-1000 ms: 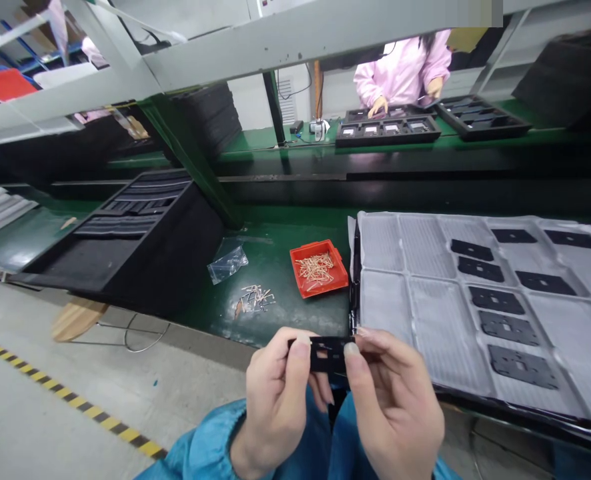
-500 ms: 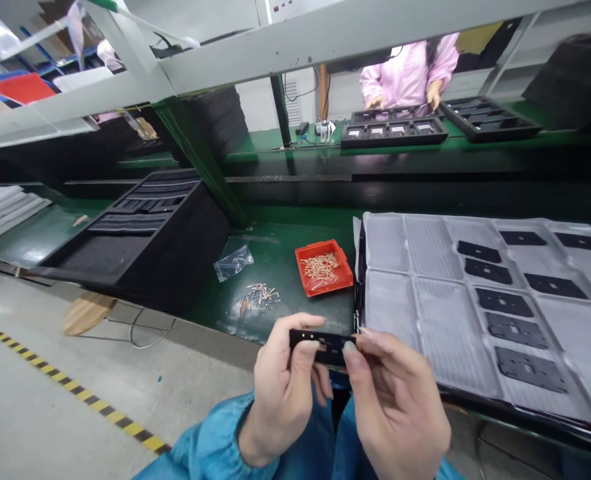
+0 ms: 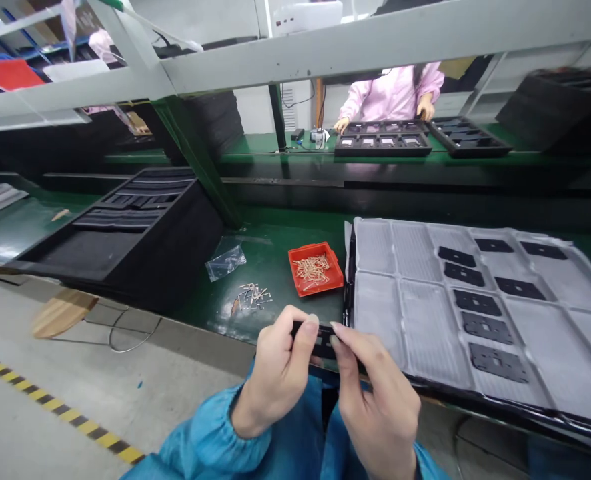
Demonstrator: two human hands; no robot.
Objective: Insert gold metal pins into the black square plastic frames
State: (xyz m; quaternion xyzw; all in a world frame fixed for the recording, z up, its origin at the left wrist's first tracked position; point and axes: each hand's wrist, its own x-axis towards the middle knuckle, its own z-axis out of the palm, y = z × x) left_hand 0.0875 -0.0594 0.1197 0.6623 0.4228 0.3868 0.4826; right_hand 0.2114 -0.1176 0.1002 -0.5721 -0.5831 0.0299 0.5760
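Both my hands are in front of me at the edge of the green bench. My left hand point(image 3: 278, 370) and my right hand point(image 3: 380, 393) pinch a small black perforated plate point(image 3: 320, 341) between fingers and thumbs, and the fingers hide much of it. To the right, a large tray lined with white ribbed foam point(image 3: 375, 313) lies close to my right hand. Several similar black plates point(image 3: 498, 363) rest on its foam. A red plastic box of copper-coloured pins point(image 3: 315, 269) and a loose pile of small metal pins point(image 3: 252, 297) sit left of the tray.
A clear plastic bag point(image 3: 225, 263) lies on the green bench point(image 3: 270, 243). A black foam rack point(image 3: 120, 227) stands to the left. Across the line, a person in a pink smock point(image 3: 390, 93) handles black trays point(image 3: 383, 143). A yellow-and-black floor stripe point(image 3: 50, 410) runs at lower left.
My hands have dropped a little and come closer together, with the black plate turned more edge-on. The whole view has shifted as my head moved.
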